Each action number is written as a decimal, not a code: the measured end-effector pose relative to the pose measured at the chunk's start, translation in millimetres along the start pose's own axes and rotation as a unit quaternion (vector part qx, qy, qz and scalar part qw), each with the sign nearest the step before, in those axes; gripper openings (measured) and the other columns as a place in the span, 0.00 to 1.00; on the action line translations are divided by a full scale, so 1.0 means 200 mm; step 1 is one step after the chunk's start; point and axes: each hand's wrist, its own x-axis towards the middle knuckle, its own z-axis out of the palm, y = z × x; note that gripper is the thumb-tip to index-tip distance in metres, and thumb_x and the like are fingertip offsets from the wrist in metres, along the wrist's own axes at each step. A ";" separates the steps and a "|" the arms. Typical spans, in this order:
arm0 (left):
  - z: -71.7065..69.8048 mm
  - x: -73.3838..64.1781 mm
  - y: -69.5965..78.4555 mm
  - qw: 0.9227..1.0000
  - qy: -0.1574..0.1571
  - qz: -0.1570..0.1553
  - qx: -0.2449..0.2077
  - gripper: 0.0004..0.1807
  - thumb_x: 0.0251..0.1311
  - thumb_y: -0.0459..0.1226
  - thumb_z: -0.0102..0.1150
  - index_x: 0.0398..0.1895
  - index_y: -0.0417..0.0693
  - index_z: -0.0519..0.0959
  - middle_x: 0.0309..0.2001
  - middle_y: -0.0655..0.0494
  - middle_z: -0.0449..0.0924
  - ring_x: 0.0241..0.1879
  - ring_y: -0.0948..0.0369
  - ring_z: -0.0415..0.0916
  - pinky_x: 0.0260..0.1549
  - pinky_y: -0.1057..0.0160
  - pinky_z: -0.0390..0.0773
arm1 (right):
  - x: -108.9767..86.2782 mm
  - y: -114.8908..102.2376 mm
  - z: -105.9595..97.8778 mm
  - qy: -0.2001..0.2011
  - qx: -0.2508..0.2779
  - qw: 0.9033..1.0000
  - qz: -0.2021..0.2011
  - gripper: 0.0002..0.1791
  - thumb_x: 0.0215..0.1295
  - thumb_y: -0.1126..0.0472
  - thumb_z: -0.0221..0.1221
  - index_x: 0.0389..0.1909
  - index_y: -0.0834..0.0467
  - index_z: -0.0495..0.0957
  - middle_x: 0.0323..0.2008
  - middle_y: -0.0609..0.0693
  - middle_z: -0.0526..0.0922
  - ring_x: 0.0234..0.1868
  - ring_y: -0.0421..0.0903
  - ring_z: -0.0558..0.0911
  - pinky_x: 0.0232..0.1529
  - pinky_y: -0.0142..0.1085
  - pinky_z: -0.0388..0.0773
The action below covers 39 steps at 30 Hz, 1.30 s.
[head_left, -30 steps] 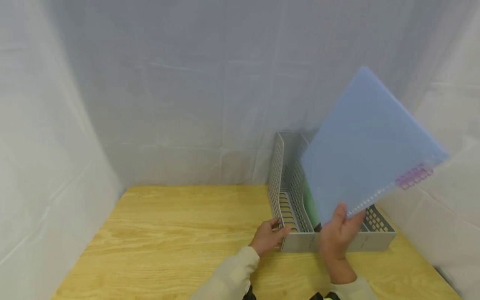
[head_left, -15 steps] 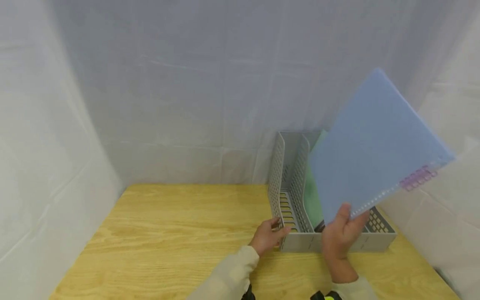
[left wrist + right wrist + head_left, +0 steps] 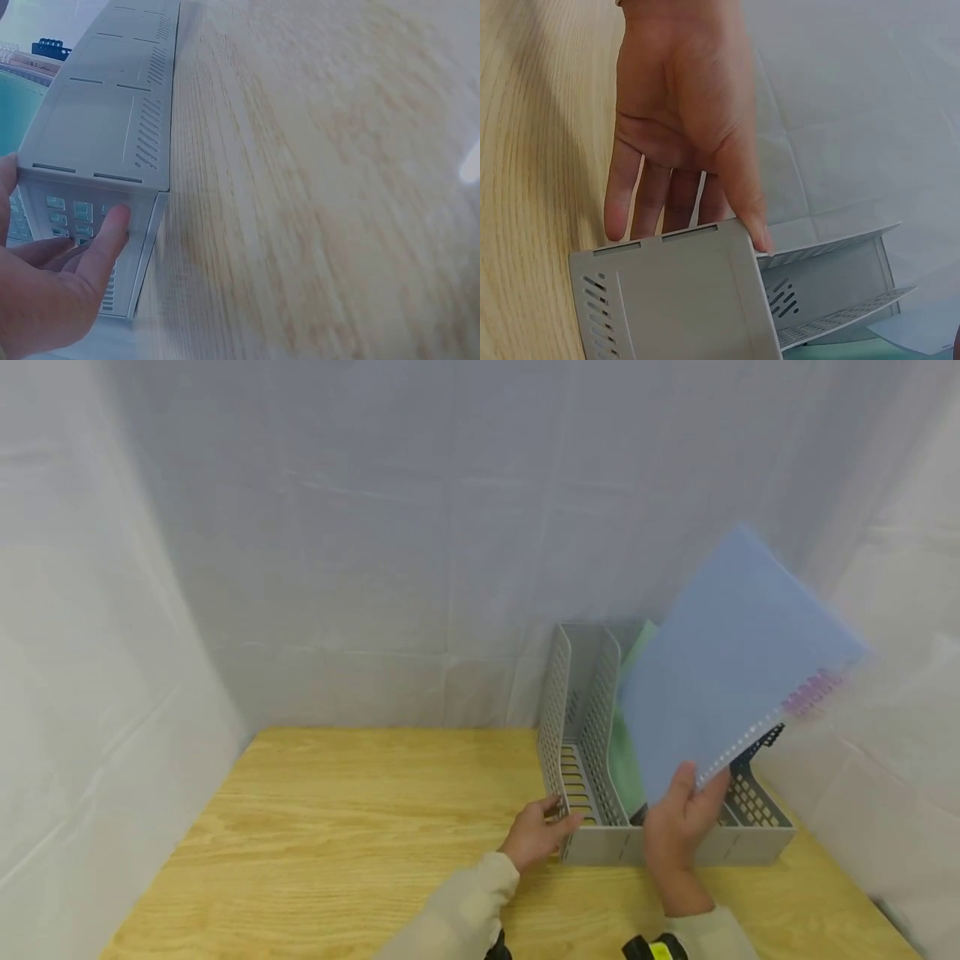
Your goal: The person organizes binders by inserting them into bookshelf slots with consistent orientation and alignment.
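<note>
A grey magazine file rack (image 3: 592, 845) with perforated dividers stands on the table. My left hand (image 3: 536, 835) grips its near left corner; in the left wrist view the fingers (image 3: 105, 247) lie against the holed end wall, and in the right wrist view the thumb (image 3: 746, 202) presses over the rim. Tilted above the rack's right part is a blue loose-leaf notebook (image 3: 720, 668), with a row of holes and purple rings (image 3: 810, 693) along its lower edge. My right hand (image 3: 678, 827) pinches it near the bottom corner. The notebook hides much of the right compartments.
A green folder (image 3: 624, 760) stands in a middle compartment, partly behind the notebook. Dark binder rings (image 3: 771, 737) show in the right part. White sheeting (image 3: 375, 568) encloses the wooden table (image 3: 360, 843) at the back and sides.
The blue notebook has shifted slightly right, then down and back left, and the dark rings behind it now show. More of the green folder is visible. My left hand stays on the rack.
</note>
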 end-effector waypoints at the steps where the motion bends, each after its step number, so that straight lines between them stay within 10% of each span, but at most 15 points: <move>1: 0.00 0.00 0.00 1.000 0.000 0.000 0.003 0.36 0.67 0.43 0.59 0.69 0.30 0.61 0.64 0.33 0.67 0.60 0.42 0.72 0.42 0.50 0.83 | 0.00 0.00 0.00 0.000 -0.003 1.000 0.008 0.22 0.75 0.68 0.42 0.68 0.62 0.61 0.61 0.51 0.71 0.63 0.48 0.69 0.66 0.36 0.66; 13: 0.01 0.01 -0.02 1.000 0.000 -0.004 -0.005 0.35 0.68 0.43 0.58 0.69 0.30 0.61 0.65 0.34 0.67 0.59 0.43 0.72 0.42 0.51 0.83 | 0.00 0.07 0.00 -0.037 -0.052 0.994 0.084 0.25 0.78 0.60 0.41 0.73 0.58 0.56 0.67 0.60 0.66 0.66 0.52 0.66 0.69 0.39 0.63; 39: 0.02 0.02 -0.02 1.000 0.004 0.011 -0.024 0.31 0.67 0.39 0.59 0.65 0.27 0.66 0.62 0.32 0.70 0.56 0.42 0.75 0.40 0.51 0.84 | 0.01 0.26 0.06 -0.092 -0.109 0.988 0.052 0.23 0.77 0.67 0.41 0.69 0.69 0.59 0.66 0.66 0.66 0.67 0.61 0.64 0.70 0.45 0.60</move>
